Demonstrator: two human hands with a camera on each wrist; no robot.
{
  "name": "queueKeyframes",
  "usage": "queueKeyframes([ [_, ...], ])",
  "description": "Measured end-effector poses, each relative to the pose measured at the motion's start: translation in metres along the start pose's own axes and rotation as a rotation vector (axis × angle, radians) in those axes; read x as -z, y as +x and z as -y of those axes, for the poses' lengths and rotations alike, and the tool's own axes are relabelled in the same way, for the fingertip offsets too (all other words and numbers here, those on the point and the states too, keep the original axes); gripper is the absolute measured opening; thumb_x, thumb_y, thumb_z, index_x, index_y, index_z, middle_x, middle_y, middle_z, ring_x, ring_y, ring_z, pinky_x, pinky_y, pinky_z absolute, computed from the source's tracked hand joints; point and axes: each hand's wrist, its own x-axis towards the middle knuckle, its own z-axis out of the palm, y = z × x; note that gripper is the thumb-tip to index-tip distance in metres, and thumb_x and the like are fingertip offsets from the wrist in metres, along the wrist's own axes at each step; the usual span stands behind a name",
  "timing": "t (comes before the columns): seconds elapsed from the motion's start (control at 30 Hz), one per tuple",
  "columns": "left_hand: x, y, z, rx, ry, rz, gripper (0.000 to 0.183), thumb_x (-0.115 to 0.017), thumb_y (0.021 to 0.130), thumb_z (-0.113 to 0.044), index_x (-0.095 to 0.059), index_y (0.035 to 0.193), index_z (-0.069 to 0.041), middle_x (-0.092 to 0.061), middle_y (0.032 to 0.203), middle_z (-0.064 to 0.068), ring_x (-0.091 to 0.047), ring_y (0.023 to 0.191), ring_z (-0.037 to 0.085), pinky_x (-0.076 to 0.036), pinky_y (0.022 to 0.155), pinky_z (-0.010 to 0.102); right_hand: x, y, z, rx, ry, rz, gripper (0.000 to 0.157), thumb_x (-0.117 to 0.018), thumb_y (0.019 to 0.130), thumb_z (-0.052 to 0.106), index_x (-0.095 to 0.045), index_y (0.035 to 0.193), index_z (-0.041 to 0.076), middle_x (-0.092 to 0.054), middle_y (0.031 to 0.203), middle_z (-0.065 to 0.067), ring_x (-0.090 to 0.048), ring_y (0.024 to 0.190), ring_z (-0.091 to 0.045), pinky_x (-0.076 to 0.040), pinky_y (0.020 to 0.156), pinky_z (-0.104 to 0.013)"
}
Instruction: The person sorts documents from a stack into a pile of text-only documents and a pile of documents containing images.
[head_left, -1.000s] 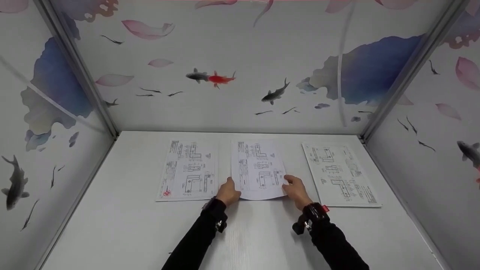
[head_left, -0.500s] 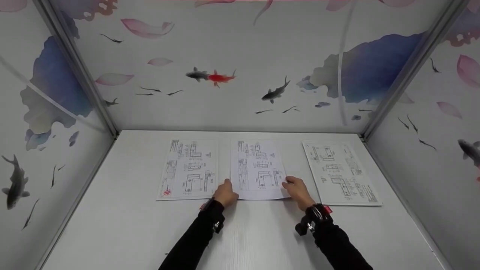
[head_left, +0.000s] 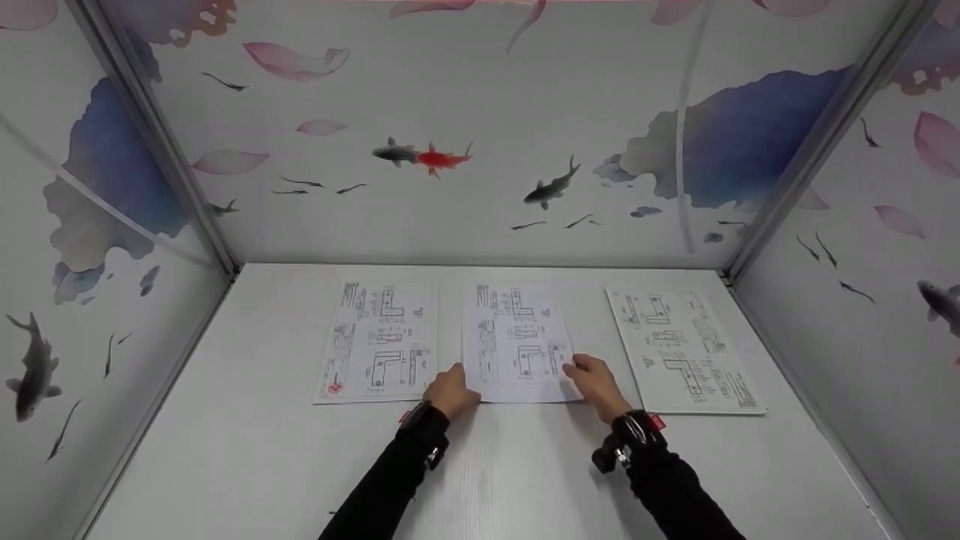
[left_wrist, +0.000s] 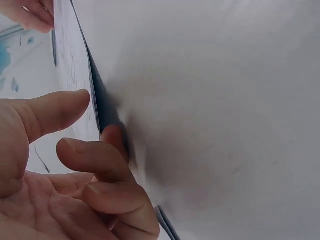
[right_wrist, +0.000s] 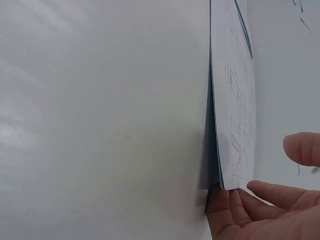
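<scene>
A middle sheet of paper (head_left: 516, 386) printed with technical drawings lies in front of me in the head view. At its near left corner is my left hand (head_left: 452, 391). The left wrist view shows the left thumb (left_wrist: 65, 111) over the printed side, apart from it, and bent fingers at the sheet's edge. My right hand (head_left: 598, 382) is at the near right corner. In the right wrist view its fingers (right_wrist: 222, 212) touch the corner from below, and the thumb (right_wrist: 302, 149) stands away from the paper. A dark gap shows beneath the paper's near edge.
Another drawing sheet (head_left: 379, 337), with a red stamp, lies to the left. On the right is a thicker stack of printed sheets (head_left: 679, 349). All rest on a white table (head_left: 247, 450), enclosed by walls (head_left: 465, 217) with printed fish and petals.
The middle sheet's bowed near edge has come down flatter toward the table. My left hand has shifted slightly left and nearer; the right thumb and fingers have loosened from the corner.
</scene>
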Motion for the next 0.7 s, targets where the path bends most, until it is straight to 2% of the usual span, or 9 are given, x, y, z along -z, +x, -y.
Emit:
queueKeyframes([
  [0.2,0.0023,-0.0033,0.0006,-0.022,0.015,-0.013,0.034,-0.071,0.079,-0.010,-0.061,0.107,0.004,-0.068,0.096,0.017,-0.057,0.075,0.024,-0.051,0.072,0.042,-0.0006,-0.0004,-0.0017,0.024,-0.026,0.008,0.058,-0.053,0.099,0.023,-0.036,0.146,-0.008,-0.035,0.151,-0.029,-0.032,0.142,-0.042,-0.030,0.115,-0.052],
  [0.43,0.0039,-0.0006,0.0005,0.009,-0.002,-0.029,0.021,-0.069,0.082,-0.011,-0.061,0.094,0.004,-0.064,0.082,0.013,-0.052,0.069,0.023,-0.047,0.063,0.037,-0.0028,-0.0010,-0.0008,0.022,-0.040,-0.011,0.057,-0.054,0.099,0.023,-0.039,0.145,-0.007,-0.037,0.151,-0.029,-0.033,0.142,-0.042,-0.030,0.115,-0.052],
  [0.6,0.0062,-0.0029,0.0010,0.014,-0.054,-0.022,0.012,-0.064,0.087,-0.011,-0.060,0.085,0.001,-0.061,0.068,0.009,-0.055,0.055,0.019,-0.043,0.048,0.029,-0.0035,-0.0011,0.0001,0.015,-0.042,-0.016,0.056,-0.054,0.098,0.024,-0.041,0.144,-0.005,-0.037,0.151,-0.027,-0.033,0.142,-0.041,-0.029,0.115,-0.052],
  [0.7,0.0070,-0.0045,0.0026,0.020,-0.101,-0.003,0.011,-0.062,0.089,-0.010,-0.058,0.087,0.000,-0.059,0.067,0.007,-0.056,0.052,0.018,-0.042,0.044,0.027,-0.0021,-0.0018,-0.0001,0.011,-0.036,-0.012,0.055,-0.054,0.098,0.024,-0.042,0.144,-0.003,-0.037,0.151,-0.026,-0.034,0.142,-0.041,-0.030,0.115,-0.052],
])
